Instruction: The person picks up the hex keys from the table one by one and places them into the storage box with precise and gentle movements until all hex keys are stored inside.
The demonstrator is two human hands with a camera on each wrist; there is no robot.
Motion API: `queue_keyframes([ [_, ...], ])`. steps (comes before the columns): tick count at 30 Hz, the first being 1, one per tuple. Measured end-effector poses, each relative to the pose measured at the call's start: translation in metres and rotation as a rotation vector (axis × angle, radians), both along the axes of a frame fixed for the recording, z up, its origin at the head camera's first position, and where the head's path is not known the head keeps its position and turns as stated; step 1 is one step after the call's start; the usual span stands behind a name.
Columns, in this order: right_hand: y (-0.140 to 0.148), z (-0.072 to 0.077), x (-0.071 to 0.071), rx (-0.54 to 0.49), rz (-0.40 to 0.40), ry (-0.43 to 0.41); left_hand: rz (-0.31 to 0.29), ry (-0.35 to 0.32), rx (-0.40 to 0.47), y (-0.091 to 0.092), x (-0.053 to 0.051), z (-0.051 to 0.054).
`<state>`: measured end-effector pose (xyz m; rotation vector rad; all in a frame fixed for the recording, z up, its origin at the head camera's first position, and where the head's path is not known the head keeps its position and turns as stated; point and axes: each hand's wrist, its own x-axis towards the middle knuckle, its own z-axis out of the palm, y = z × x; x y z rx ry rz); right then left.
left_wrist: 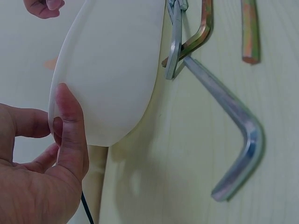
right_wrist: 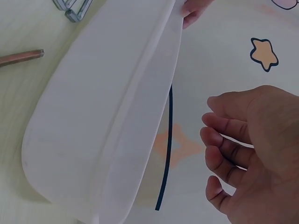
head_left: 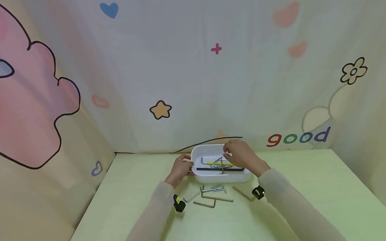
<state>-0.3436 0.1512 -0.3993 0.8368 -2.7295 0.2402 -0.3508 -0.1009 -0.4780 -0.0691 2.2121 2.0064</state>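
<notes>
A white plastic tub point(head_left: 220, 178) stands near the back of the table. My left hand point(head_left: 180, 167) grips its left rim; in the left wrist view the thumb presses the outer wall and the fingers reach behind the rim. Over the tub's right side hovers my right hand point(head_left: 243, 156). Its fingers are loosely curled with nothing visible between them, as the right wrist view shows point(right_wrist: 261, 144). Inside the tub lie a long black hex key point(head_left: 210, 169), a yellow hex key point(head_left: 227, 164) and several silver ones.
Several loose hex keys lie in front of the tub, among them a silver one point(left_wrist: 229, 107), a brass-coloured one point(head_left: 222, 199) and another near the right wrist point(head_left: 241, 192). A printed curtain point(head_left: 191, 81) hangs right behind the table point(head_left: 135, 207).
</notes>
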Motion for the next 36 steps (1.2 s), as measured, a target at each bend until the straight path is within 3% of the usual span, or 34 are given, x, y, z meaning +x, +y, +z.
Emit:
queue_keyframes([
  [17, 0.008, 0.002, 0.050, -0.069, 0.002, 0.071, -0.013, -0.011, 0.002, 0.000, 0.000, 0.001],
  [30, 0.020, -0.013, 0.079, -0.080, -0.032, 0.115, -0.011, -0.001, 0.000, 0.000, 0.002, 0.003],
  [36, 0.022, -0.021, 0.090, -0.074, -0.059, 0.084, -0.006, -0.012, 0.001, -0.001, 0.001, 0.001],
])
